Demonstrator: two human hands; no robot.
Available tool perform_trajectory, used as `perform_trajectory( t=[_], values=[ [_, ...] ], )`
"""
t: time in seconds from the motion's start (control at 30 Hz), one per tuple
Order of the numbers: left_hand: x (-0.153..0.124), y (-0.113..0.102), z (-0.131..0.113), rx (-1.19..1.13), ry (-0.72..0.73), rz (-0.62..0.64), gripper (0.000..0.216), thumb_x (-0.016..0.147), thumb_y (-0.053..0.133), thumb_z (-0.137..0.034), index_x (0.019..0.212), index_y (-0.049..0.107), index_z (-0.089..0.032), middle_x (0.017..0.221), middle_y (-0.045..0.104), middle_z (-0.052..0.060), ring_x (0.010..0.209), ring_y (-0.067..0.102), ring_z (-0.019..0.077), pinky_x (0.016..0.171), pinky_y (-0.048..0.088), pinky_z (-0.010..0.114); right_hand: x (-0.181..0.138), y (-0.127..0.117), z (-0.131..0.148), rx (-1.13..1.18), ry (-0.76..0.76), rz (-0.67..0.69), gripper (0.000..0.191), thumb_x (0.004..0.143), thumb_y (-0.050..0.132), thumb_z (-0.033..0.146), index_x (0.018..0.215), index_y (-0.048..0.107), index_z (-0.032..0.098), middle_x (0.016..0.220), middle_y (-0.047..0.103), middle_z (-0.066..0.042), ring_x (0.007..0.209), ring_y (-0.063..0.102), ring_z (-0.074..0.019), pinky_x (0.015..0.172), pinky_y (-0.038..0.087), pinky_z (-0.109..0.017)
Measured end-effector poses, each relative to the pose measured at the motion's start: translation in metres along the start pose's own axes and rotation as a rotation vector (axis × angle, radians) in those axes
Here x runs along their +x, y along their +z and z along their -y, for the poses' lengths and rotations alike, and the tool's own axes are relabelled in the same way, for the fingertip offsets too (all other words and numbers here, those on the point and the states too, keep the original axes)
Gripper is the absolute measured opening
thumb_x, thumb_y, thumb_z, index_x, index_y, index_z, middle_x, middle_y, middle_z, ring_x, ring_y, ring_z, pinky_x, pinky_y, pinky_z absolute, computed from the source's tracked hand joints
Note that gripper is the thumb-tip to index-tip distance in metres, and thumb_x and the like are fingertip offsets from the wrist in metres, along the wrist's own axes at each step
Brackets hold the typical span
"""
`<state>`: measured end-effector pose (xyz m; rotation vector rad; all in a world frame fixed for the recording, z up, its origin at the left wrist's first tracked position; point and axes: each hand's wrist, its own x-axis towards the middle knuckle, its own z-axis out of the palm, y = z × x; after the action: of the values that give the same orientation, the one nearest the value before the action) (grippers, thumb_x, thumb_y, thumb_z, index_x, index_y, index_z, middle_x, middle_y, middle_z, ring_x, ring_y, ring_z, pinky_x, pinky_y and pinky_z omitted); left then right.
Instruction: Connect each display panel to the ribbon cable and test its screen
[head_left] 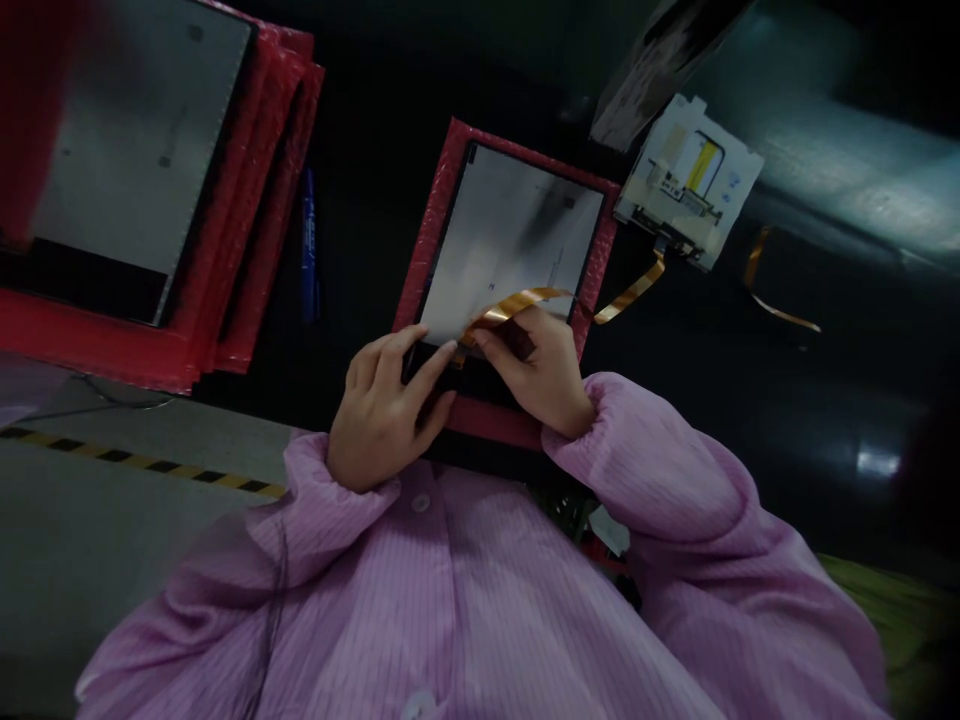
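Note:
A flat display panel (510,220) with a grey back lies on red bubble wrap (424,240) in front of me. My right hand (544,365) pinches an orange flex cable (517,303) near the panel's lower edge. The ribbon arches over the fingers toward the right. My left hand (390,400) rests at the panel's lower left corner, fingers stretched out and apart. Its index fingertip is close to the cable's lower end, where a small connector seems to sit. Whether that end is joined to the panel I cannot tell.
Several more panels (150,150) in red bubble wrap (240,200) are stacked at the left. A blue marker (309,245) lies beside them. At the right stands a white-framed device (690,180) with a flex ribbon (634,290); another loose ribbon (780,312) lies farther right.

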<state>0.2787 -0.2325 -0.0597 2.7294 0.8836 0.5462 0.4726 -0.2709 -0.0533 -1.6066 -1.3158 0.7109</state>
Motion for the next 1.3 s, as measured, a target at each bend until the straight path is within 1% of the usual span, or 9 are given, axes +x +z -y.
perform_trajectory(
  t=[0.13,0.23,0.4,0.5,0.6,0.7,0.97,1.13,1.3],
  values=[
    [0.0008,0.0017,-0.0019,-0.026,-0.061,-0.041,0.062,0.087,0.063,-0.032,0.141,0.044,-0.009,0.134,0.052,0.021,0.122,0.052,0.0329,0.103,0.045,0.048,0.0,-0.0002,-0.0004,-0.011,-0.011,0.003,0.01,0.09,0.061,0.019,0.098,0.066,0.017,0.094,0.071,-0.002,0.087,0.068,-0.0155,0.08,0.055,-0.03],
    [0.0002,0.002,-0.0016,-0.052,-0.04,-0.078,0.055,0.086,0.065,-0.029,0.135,0.049,-0.011,0.133,0.053,0.02,0.122,0.053,0.0319,0.103,0.046,0.047,0.0,-0.0002,-0.0002,-0.022,-0.029,-0.001,0.01,0.089,0.062,0.019,0.097,0.067,0.016,0.091,0.071,-0.002,0.084,0.068,-0.0148,0.077,0.055,-0.029],
    [0.0005,0.0002,-0.0015,-0.065,-0.037,-0.063,0.046,0.086,0.065,-0.028,0.129,0.055,-0.017,0.133,0.054,0.018,0.121,0.054,0.0328,0.1,0.048,0.049,-0.0004,-0.0006,0.0001,-0.057,-0.041,-0.003,0.008,0.089,0.063,0.019,0.096,0.068,0.017,0.093,0.072,-0.003,0.086,0.069,-0.0149,0.076,0.056,-0.028],
    [0.0004,0.0004,-0.0012,-0.082,-0.048,-0.1,0.046,0.084,0.068,-0.027,0.126,0.055,-0.016,0.13,0.057,0.018,0.119,0.056,0.0318,0.099,0.05,0.047,-0.0008,-0.0016,-0.0003,-0.126,-0.1,0.027,0.006,0.09,0.063,0.019,0.092,0.069,0.017,0.09,0.073,-0.003,0.085,0.069,-0.0161,0.075,0.056,-0.029],
    [-0.0009,0.0024,0.0005,-0.091,-0.047,-0.139,0.034,0.083,0.069,-0.025,0.116,0.06,-0.018,0.125,0.06,0.015,0.115,0.059,0.03,0.096,0.051,0.045,-0.001,-0.0024,0.0,-0.166,-0.168,0.048,0.008,0.09,0.062,0.018,0.09,0.07,0.019,0.091,0.074,-0.001,0.085,0.069,-0.0153,0.075,0.056,-0.028],
    [-0.0026,0.0046,0.0026,-0.099,-0.027,-0.171,0.029,0.082,0.07,-0.022,0.109,0.062,-0.02,0.118,0.064,0.012,0.111,0.062,0.0287,0.095,0.052,0.045,-0.0007,-0.0026,0.0015,-0.187,-0.185,0.07,0.01,0.092,0.061,0.019,0.088,0.07,0.022,0.091,0.074,0.001,0.085,0.069,-0.0149,0.076,0.056,-0.028],
    [-0.0027,0.0047,0.0038,-0.094,-0.012,-0.175,0.03,0.08,0.073,-0.019,0.109,0.063,-0.02,0.114,0.067,0.012,0.11,0.063,0.0284,0.095,0.053,0.045,0.0002,-0.0033,0.0009,-0.229,-0.251,0.122,0.013,0.093,0.059,0.017,0.091,0.069,0.024,0.09,0.073,0.001,0.086,0.068,-0.013,0.078,0.054,-0.024],
    [-0.0031,0.0049,0.0044,-0.108,-0.016,-0.172,0.03,0.081,0.071,-0.021,0.11,0.063,-0.022,0.115,0.066,0.011,0.11,0.063,0.029,0.094,0.053,0.047,-0.001,-0.0017,0.0022,-0.259,-0.242,0.096,0.009,0.091,0.062,0.015,0.091,0.069,0.021,0.089,0.073,0.001,0.085,0.068,-0.0135,0.077,0.054,-0.025],
    [-0.0032,0.0043,0.0041,-0.136,-0.033,-0.167,0.031,0.083,0.07,-0.023,0.112,0.063,-0.025,0.116,0.066,0.009,0.111,0.062,0.0301,0.095,0.052,0.05,-0.0002,-0.0022,0.0041,-0.263,-0.278,0.106,0.011,0.091,0.062,0.012,0.091,0.071,0.019,0.089,0.075,0.0,0.083,0.068,-0.0105,0.075,0.052,-0.02]
  ],
)
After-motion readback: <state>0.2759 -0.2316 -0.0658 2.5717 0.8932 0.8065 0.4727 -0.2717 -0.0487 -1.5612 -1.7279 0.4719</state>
